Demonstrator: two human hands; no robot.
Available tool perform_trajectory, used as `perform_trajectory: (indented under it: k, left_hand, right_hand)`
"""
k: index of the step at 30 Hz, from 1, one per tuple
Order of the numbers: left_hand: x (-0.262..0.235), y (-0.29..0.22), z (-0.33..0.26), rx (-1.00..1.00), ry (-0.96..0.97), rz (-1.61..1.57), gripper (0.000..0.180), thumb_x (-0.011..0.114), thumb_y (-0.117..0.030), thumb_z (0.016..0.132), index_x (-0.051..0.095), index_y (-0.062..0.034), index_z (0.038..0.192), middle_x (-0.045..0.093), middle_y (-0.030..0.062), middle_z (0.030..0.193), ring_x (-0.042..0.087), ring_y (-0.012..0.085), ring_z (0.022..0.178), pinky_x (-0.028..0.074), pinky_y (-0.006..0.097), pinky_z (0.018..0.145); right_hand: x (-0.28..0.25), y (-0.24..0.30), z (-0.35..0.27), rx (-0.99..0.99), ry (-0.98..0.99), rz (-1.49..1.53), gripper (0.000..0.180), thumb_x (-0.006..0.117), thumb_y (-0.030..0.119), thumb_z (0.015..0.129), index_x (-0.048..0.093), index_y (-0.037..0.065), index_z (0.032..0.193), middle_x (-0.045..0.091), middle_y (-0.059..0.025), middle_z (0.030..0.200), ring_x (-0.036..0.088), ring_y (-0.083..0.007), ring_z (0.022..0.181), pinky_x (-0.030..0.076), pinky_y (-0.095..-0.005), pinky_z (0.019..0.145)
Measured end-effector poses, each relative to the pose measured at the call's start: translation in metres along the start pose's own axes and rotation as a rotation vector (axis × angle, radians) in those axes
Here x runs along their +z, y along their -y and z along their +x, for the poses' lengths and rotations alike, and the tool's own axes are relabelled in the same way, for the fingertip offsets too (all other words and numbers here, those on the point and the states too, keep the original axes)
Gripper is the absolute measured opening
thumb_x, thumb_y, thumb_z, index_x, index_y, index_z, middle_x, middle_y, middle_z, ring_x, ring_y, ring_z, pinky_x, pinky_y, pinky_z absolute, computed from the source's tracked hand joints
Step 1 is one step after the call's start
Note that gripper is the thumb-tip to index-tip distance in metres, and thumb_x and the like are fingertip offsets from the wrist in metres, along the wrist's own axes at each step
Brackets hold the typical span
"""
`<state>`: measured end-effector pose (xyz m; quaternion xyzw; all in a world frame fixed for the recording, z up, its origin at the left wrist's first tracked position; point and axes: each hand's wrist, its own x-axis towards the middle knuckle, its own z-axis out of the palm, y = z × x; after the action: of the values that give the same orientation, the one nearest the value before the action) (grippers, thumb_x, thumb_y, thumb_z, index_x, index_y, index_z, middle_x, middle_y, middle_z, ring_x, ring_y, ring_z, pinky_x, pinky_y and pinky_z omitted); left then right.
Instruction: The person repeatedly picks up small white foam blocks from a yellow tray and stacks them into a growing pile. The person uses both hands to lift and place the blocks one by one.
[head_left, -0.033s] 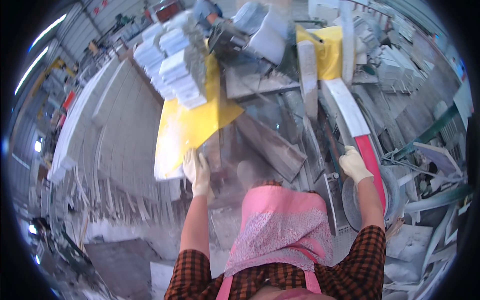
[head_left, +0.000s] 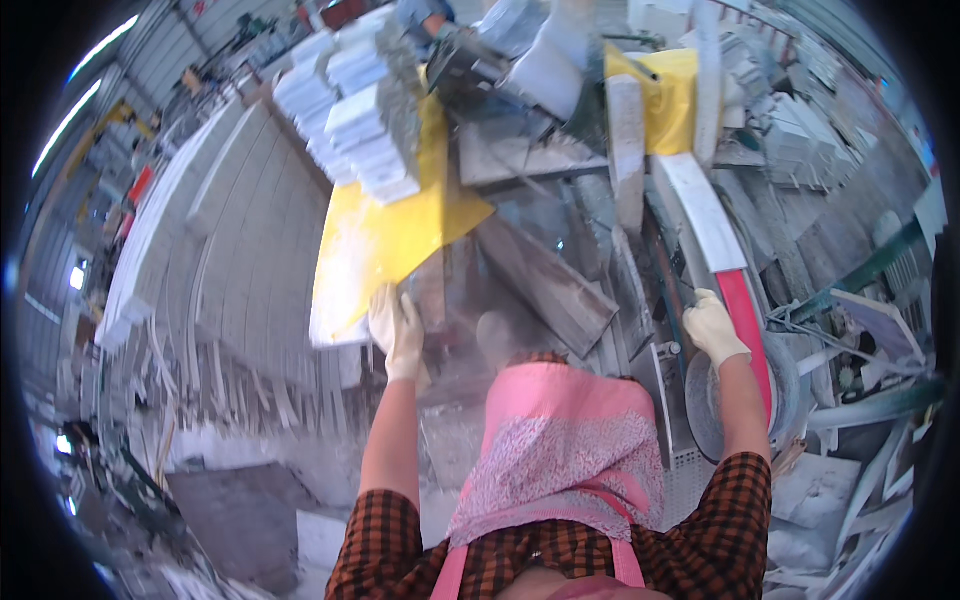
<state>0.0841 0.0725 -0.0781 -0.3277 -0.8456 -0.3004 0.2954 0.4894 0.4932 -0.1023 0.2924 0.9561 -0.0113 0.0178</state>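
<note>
My left hand [head_left: 398,332], in a pale glove, lies at the near corner of a yellow sheet [head_left: 370,255], its fingers stretched out. Whether it presses on the sheet or only rests beside it, I cannot tell. On the far part of that sheet stands a stack of white stone-like blocks [head_left: 372,130]. My right hand [head_left: 715,327], gloved alike, is closed beside a red belt [head_left: 735,300] that runs round a grey wheel [head_left: 703,405]. What its curled fingers hold, if anything, is hidden. Beyond the red stretch lies a long white strip [head_left: 697,210].
Long grey slabs [head_left: 240,210] stand at the left, with thin strips beneath them. Between my hands lies a dusty wooden board [head_left: 550,280]. Another yellow sheet [head_left: 668,100] hangs between two posts at the back. A person's arm [head_left: 432,22] shows at the far side.
The whole view has shifted slightly, so the far blocks and yellow sheet appear a little higher. Both hands keep nearly the same pose and place.
</note>
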Motion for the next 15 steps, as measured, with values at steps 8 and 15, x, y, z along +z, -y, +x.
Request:
perform_trajectory:
  k: [8, 15]
  left_hand:
    - [0.0, 0.0, -0.004, -0.081, 0.055, 0.038, 0.033, 0.056, -0.014, 0.096, 0.063, 0.0081, 0.12, 0.065, 0.0287, 0.124, 0.059, 0.0439, 0.12, 0.04, 0.05, 0.111]
    - [0.002, 0.004, -0.003, -0.093, 0.079, 0.025, 0.032, 0.057, -0.013, 0.095, 0.062, 0.0071, 0.119, 0.064, 0.0262, 0.124, 0.058, 0.0435, 0.118, 0.041, 0.05, 0.11]
  right_hand:
    - [0.012, -0.009, 0.003, -0.192, -0.042, -0.223, 0.022, 0.057, 0.008, 0.083, 0.073, -0.005, 0.077, 0.072, -0.0263, 0.086, 0.067, -0.0395, 0.108, 0.048, -0.0443, 0.107]
    - [0.012, 0.001, 0.002, 0.145, -0.267, 0.233, 0.023, 0.057, 0.009, 0.084, 0.074, -0.005, 0.079, 0.073, -0.0251, 0.088, 0.067, -0.0375, 0.111, 0.046, -0.0427, 0.11]
